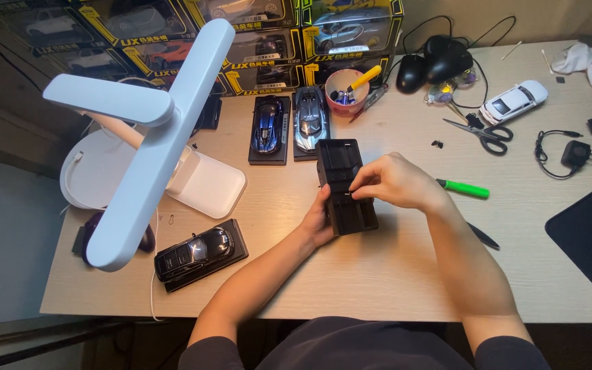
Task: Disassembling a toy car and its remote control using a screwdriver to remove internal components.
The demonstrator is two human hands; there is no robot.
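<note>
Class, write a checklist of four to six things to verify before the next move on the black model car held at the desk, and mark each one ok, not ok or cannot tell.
1. Left hand grips the black car from the side: ok.
2. Right hand has fingertips on the car's upper face: ok.
3. Car is lifted off the desk: cannot tell.
4. Green marker lies apart from the right hand: ok.
5. Scissors lie away from both hands: ok.
6. Lamp does not block the view of the car: ok.
</note>
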